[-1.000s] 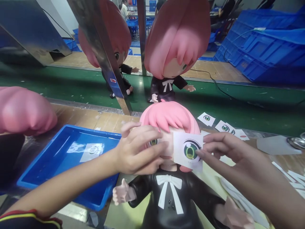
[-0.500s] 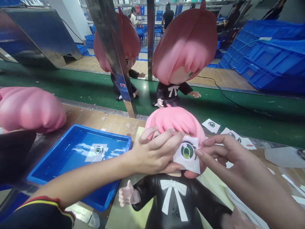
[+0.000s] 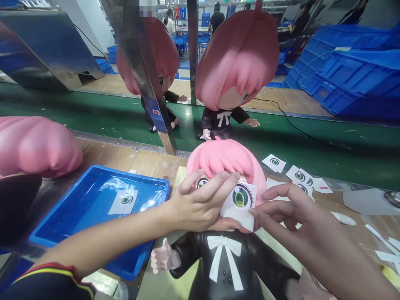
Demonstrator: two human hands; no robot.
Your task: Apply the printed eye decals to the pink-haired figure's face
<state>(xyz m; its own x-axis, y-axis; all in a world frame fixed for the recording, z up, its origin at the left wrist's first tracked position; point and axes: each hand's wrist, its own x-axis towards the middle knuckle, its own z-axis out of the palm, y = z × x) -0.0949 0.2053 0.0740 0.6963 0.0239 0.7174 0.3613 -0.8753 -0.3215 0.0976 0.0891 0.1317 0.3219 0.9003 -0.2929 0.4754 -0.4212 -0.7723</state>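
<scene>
A pink-haired doll in a black dress with a white bow lies on the bench in front of me. My left hand rests on its face, fingers stretched flat and pressing the left edge of a white eye decal. My right hand pinches the decal's lower right edge between thumb and fingers. The decal covers the doll's eye on the right side of its face; the other eye shows just above my left fingers.
A blue tray of water with a floating eye decal sits at left. Loose eye decals lie at right. Two finished dolls stand on the green belt. Another pink doll head is at far left. Blue crates are stacked behind.
The decal has been drawn from beside the doll's cheek onto its eye. My left fingers shifted right onto the decal's edge, and my right hand followed it in.
</scene>
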